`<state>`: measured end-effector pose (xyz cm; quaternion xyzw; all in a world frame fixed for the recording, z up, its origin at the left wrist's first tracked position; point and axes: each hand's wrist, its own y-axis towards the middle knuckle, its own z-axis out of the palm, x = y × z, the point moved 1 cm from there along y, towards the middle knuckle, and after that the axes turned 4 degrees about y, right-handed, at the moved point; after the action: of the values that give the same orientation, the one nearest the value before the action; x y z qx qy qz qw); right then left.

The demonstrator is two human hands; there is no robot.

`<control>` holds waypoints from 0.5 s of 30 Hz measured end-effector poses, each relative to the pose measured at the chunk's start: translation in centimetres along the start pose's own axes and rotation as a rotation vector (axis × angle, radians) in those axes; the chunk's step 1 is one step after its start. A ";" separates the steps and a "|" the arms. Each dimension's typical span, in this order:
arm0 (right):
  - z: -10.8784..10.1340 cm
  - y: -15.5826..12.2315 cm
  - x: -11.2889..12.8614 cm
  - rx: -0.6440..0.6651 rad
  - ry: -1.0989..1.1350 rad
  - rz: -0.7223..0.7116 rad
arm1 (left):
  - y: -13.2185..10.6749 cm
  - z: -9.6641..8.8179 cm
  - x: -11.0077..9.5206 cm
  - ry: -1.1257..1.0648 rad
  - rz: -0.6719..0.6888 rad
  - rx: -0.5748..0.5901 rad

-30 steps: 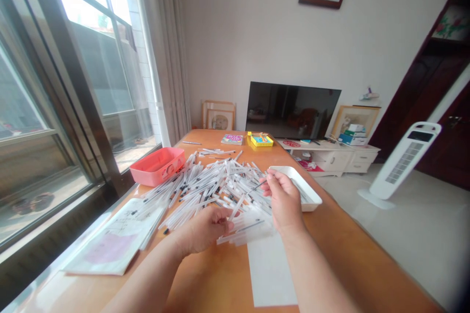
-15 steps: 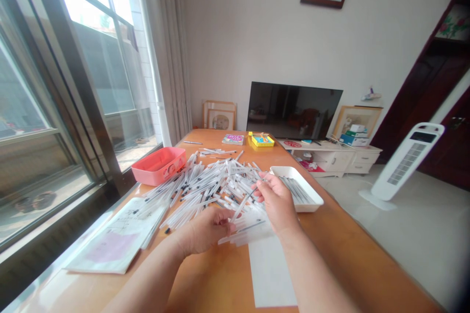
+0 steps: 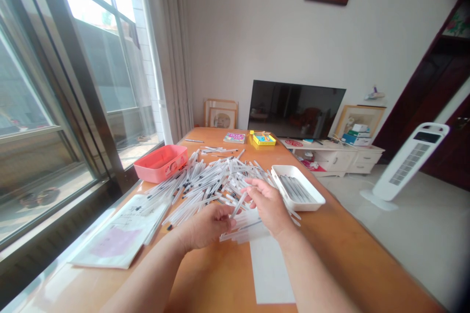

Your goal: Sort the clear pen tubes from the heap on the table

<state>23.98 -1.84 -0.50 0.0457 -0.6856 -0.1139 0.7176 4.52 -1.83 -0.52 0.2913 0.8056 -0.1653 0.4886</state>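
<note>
My left hand (image 3: 207, 225) is closed around a white pen barrel (image 3: 239, 203) that points up and to the right. My right hand (image 3: 267, 204) meets it at the barrel's upper end, fingers pinched there; what it pinches is hidden. Both hands hover at the near edge of a big heap of white pen barrels (image 3: 205, 181) spread over the orange wooden table (image 3: 341, 249). Just right of my right hand stands a white tray (image 3: 301, 190) with several thin dark refills in it.
A pink plastic box (image 3: 160, 162) sits left of the heap. Papers (image 3: 121, 232) lie at the near left and a white sheet (image 3: 270, 269) lies under my forearms. A yellow box (image 3: 262, 139) and a booklet (image 3: 235, 137) are at the far end. Window left, fan right.
My right hand, which held a thin dark refill up near the tray, has come down and left to the barrel in my left hand. The refill no longer shows outside the barrel.
</note>
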 end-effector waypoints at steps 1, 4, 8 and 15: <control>0.1 0.0 -0.1 0.013 -0.010 -0.008 | 0.0 0.0 0.1 0.022 -0.004 -0.005; 0.7 -0.1 -0.5 0.041 -0.017 -0.019 | 0.2 -0.2 0.3 0.106 -0.006 -0.028; 1.0 0.1 -1.4 0.024 -0.011 0.019 | 0.4 -0.9 0.3 0.124 -0.028 -0.084; 0.4 0.8 -4.0 -0.014 -0.544 -0.171 | 0.7 -2.5 2.1 0.022 -0.071 -0.317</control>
<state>23.53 -0.16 -4.19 0.0660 -0.8457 -0.1869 0.4954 2.44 0.72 -1.17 0.1838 0.8366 -0.0502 0.5136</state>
